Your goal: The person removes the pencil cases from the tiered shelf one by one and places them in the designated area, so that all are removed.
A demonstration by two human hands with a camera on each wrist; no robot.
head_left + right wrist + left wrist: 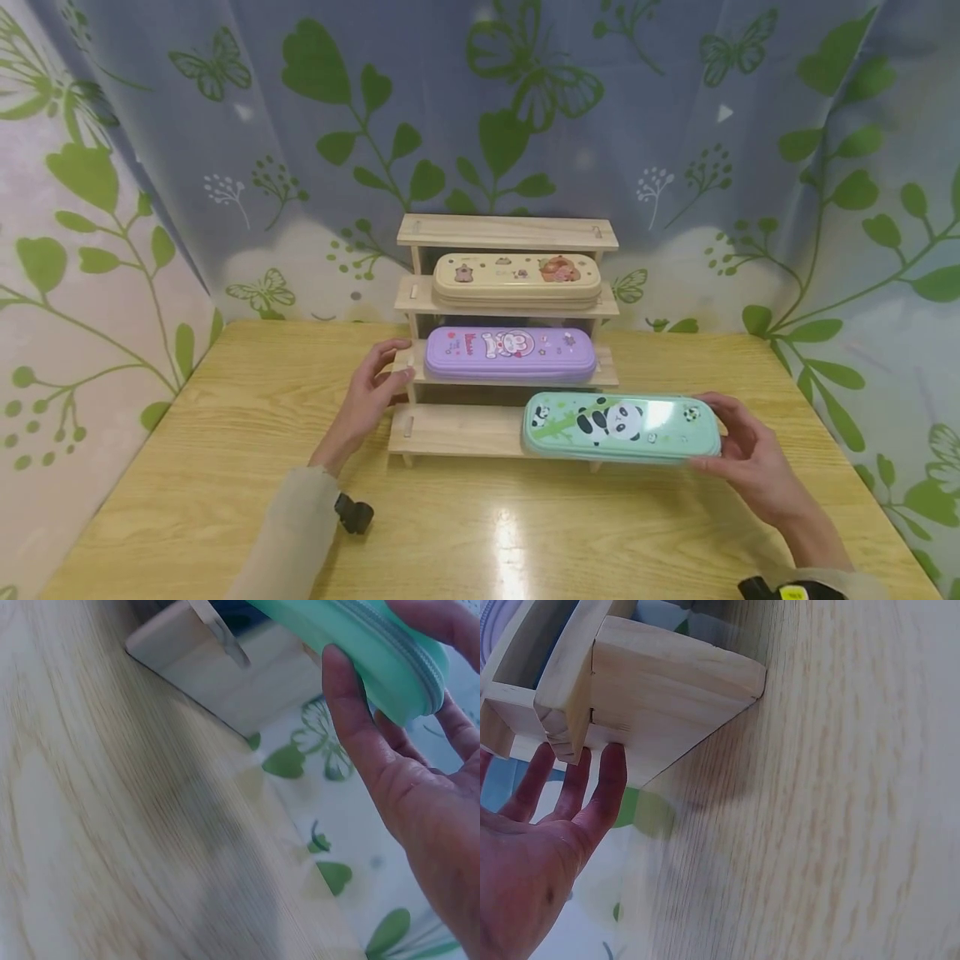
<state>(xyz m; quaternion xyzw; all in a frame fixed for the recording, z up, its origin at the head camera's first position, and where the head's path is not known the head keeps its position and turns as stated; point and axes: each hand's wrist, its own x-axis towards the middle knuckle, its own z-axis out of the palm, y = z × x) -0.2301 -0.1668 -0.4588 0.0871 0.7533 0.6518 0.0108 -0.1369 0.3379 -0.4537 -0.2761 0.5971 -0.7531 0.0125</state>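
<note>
The right hand (761, 467) holds the green case (622, 427) by its right end, the fingers (738, 414) curled along the far edge and the thumb on the near one, parted only by the case's width. The rest of the case reaches leftward beyond the fingers, panda lid up. Its left end is over the right part of the bottom shelf (457, 429), while its right end juts past the rack (510, 232); whether it touches the shelf, I cannot tell. The left hand (367, 392) grips the left end of the second shelf (404, 358) from the bottom, its fingers bent and spread, with the green case well to their right. The purple case (510, 354) lies on that shelf, and the yellow case (517, 281) one shelf higher. The rack stands on the counter (450, 542), before a leaf-patterned curtain (450, 50).
</note>
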